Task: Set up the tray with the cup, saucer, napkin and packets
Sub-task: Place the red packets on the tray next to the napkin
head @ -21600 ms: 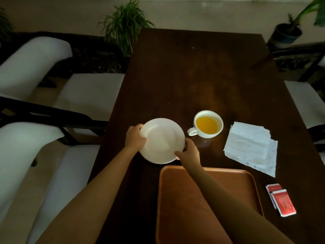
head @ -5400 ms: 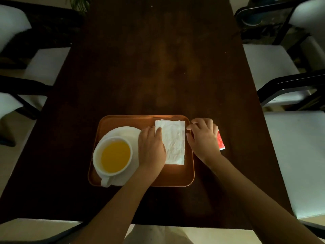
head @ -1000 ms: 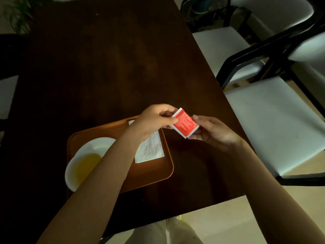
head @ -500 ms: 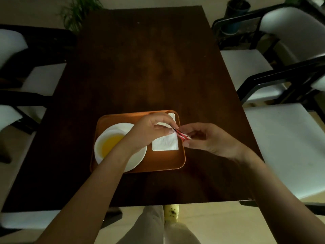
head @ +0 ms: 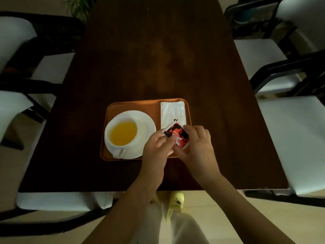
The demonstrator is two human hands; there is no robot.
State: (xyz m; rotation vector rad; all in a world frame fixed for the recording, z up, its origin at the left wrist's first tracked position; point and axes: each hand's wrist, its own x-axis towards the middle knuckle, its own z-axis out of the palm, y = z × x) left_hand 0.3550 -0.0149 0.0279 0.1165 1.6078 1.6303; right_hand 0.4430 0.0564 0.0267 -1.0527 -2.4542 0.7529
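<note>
An orange tray (head: 133,105) lies on the dark wooden table (head: 158,50). On its left stands a white cup (head: 123,132) of yellow liquid on a white saucer (head: 146,125). A folded white napkin (head: 173,111) lies along the tray's right side. Both hands hold red packets (head: 177,133) over the napkin's near end. My left hand (head: 158,147) pinches their left edge and my right hand (head: 197,143) grips their right side. The napkin's near end is hidden by the packets and hands.
White-cushioned chairs with black frames stand on both sides: one chair (head: 290,138) at right, another chair (head: 15,106) at left. A potted plant (head: 79,6) is at the far left end of the table. My legs and a yellow shoe (head: 175,201) show below the table's near edge.
Both hands have brought the packets from the tray's right edge to above the napkin's near end. The packets now show their printed face instead of their thin edge.
</note>
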